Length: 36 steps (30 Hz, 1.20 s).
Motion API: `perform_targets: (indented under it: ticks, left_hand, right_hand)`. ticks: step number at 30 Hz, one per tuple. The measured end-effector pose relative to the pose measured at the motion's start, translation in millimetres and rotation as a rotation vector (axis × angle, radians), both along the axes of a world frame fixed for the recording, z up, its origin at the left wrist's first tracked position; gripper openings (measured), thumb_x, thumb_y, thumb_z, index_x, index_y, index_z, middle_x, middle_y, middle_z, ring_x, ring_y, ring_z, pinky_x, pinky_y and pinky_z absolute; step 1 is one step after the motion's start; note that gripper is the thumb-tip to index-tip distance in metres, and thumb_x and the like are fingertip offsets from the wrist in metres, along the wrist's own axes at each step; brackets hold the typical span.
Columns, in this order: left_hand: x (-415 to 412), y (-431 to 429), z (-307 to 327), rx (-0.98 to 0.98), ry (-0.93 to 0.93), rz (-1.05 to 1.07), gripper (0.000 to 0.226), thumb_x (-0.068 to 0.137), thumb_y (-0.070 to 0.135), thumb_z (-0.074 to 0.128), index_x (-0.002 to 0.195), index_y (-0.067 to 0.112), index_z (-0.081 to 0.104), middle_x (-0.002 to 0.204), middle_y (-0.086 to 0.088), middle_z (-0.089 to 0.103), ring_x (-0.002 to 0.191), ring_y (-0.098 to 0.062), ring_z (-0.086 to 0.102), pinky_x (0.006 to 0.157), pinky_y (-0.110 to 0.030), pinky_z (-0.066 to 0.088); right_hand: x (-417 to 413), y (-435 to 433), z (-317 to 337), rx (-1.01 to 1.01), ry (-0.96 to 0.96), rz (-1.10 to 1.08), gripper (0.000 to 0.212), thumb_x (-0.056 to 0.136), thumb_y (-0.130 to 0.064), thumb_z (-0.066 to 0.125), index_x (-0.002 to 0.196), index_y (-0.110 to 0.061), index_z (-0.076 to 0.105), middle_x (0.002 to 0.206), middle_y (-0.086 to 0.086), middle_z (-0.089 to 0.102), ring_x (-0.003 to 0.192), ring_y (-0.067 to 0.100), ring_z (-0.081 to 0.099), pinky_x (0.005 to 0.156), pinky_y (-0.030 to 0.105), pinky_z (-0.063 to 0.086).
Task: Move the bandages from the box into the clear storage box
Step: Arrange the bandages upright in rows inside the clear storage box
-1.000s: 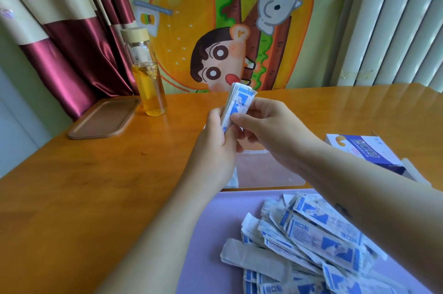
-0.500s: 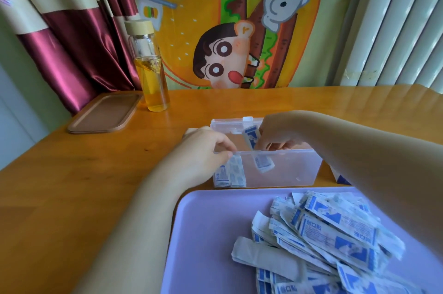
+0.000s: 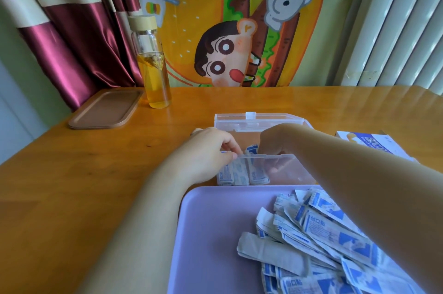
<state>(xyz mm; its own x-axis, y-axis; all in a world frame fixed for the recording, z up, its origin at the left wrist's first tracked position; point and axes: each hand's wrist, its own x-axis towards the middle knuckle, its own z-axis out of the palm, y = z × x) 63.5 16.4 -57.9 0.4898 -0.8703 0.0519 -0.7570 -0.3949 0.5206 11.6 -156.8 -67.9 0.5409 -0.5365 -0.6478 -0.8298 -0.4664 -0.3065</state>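
The clear storage box stands open in the middle of the table, lid tipped back. Wrapped blue-and-white bandages stand upright in its left end. My left hand rests on the box's left front corner, fingers pinched over those bandages. My right hand reaches down into the box, fingers on one bandage that sticks up above the rim. A loose pile of bandages lies on the purple tray in front. The blue-and-white bandage box lies at the right, partly behind my forearm.
A glass bottle of yellow liquid stands at the back left beside a brown tray. A cartoon cloth hangs behind the wooden table; a curtain is at the left and a radiator at the right.
Both hands went down from holding a stack of bandages up in the air into the clear box. The stack now stands in the box's left end.
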Motion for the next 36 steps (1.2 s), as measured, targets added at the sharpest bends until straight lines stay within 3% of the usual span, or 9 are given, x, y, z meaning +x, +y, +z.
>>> perform_targets:
  ticks: [5, 11, 15, 19, 21, 24, 28, 31, 36]
  left_hand:
    - [0.3, -0.7, 0.0, 0.004, -0.001, -0.001, 0.015, 0.094, 0.026, 0.054, 0.089, 0.038, 0.062, 0.086, 0.022, 0.045, 0.102, -0.009, 0.039, 0.082, -0.027, 0.037]
    - [1.5, -1.5, -1.5, 0.000, -0.011, -0.001, 0.015, 0.093, 0.026, 0.055, 0.090, 0.038, 0.063, 0.089, 0.019, 0.047, 0.102, -0.009, 0.040, 0.082, -0.027, 0.037]
    - [2.3, -1.6, -1.3, 0.002, -0.036, -0.008, 0.014, 0.093, 0.026, 0.055, 0.090, 0.037, 0.063, 0.085, 0.022, 0.045, 0.099, -0.009, 0.038, 0.078, -0.025, 0.032]
    - [3.8, -2.4, -3.5, -0.001, -0.046, -0.004, 0.015, 0.093, 0.026, 0.055, 0.090, 0.038, 0.063, 0.086, 0.022, 0.045, 0.101, -0.008, 0.039, 0.078, -0.025, 0.033]
    - [4.1, -2.3, -4.0, 0.001, -0.052, 0.003, 0.015, 0.093, 0.026, 0.054, 0.091, 0.037, 0.063, 0.087, 0.020, 0.045, 0.100, -0.008, 0.039, 0.078, -0.025, 0.033]
    - [1.7, -1.8, -4.0, 0.000, -0.066, 0.016, 0.015, 0.094, 0.025, 0.053, 0.094, 0.036, 0.063, 0.096, 0.013, 0.048, 0.104, -0.010, 0.039, 0.079, -0.025, 0.032]
    - [-6.0, -1.2, -7.8, -0.033, -0.120, 0.067, 0.015, 0.095, 0.025, 0.052, 0.097, 0.033, 0.064, 0.101, 0.009, 0.049, 0.108, -0.013, 0.041, 0.082, -0.025, 0.033]
    - [-12.7, 1.4, -13.5, -0.002, -0.181, 0.093, 0.017, 0.094, 0.027, 0.053, 0.108, 0.031, 0.062, 0.108, 0.005, 0.050, 0.115, -0.019, 0.041, 0.089, -0.031, 0.037]
    - [-19.8, 6.6, -17.6, 0.063, -0.239, 0.107, 0.040, 0.094, 0.031, 0.053, 0.133, 0.030, 0.045, 0.140, 0.002, 0.043, 0.131, -0.022, 0.032, 0.104, -0.037, 0.031]
  right_hand:
    - [-7.5, 2.8, 1.4, -0.213, 0.004, 0.172, 0.030, 0.086, -0.033, 0.065, 0.103, -0.008, 0.064, 0.099, 0.007, 0.067, 0.087, 0.018, 0.066, 0.072, 0.024, 0.052]
    - [-8.6, 4.3, 1.8, -0.243, -0.021, 0.214, 0.041, 0.087, -0.034, 0.065, 0.118, -0.008, 0.060, 0.103, 0.003, 0.060, 0.089, 0.018, 0.058, 0.067, 0.023, 0.045]
    - [-9.7, 7.5, 3.3, -0.311, -0.008, 0.258, 0.049, 0.086, -0.039, 0.063, 0.124, -0.008, 0.058, 0.125, 0.006, 0.059, 0.114, 0.022, 0.056, 0.097, 0.031, 0.044]
    - [-13.0, 7.9, 7.8, -0.348, -0.023, 0.273, 0.043, 0.089, -0.032, 0.062, 0.124, -0.006, 0.057, 0.127, 0.008, 0.057, 0.116, 0.024, 0.055, 0.093, 0.027, 0.044]
    - [-13.4, 3.4, 8.7, -0.281, -0.079, 0.222, 0.038, 0.088, -0.026, 0.063, 0.120, -0.005, 0.058, 0.123, 0.011, 0.059, 0.107, 0.026, 0.062, 0.093, 0.031, 0.049]
    - [-24.2, 3.3, 16.2, -0.376, -0.165, 0.249, 0.026, 0.088, -0.033, 0.061, 0.095, -0.008, 0.063, 0.103, 0.008, 0.067, 0.075, 0.018, 0.067, 0.071, 0.028, 0.055]
    - [-53.6, 14.3, 33.0, -0.654, -0.475, 0.261, 0.029, 0.090, -0.037, 0.058, 0.110, -0.016, 0.064, 0.106, 0.001, 0.065, 0.093, 0.020, 0.060, 0.082, 0.034, 0.052]
    - [-86.4, 31.8, 38.3, -0.682, -0.802, 0.254, 0.020, 0.088, -0.031, 0.061, 0.105, -0.022, 0.065, 0.086, -0.012, 0.059, 0.079, 0.010, 0.057, 0.072, 0.029, 0.052]
    - [-139.3, 60.6, 30.9, -0.560, -0.753, 0.482, 0.014, 0.087, -0.029, 0.063, 0.101, -0.028, 0.066, 0.073, -0.025, 0.053, 0.074, 0.000, 0.057, 0.072, 0.025, 0.052]
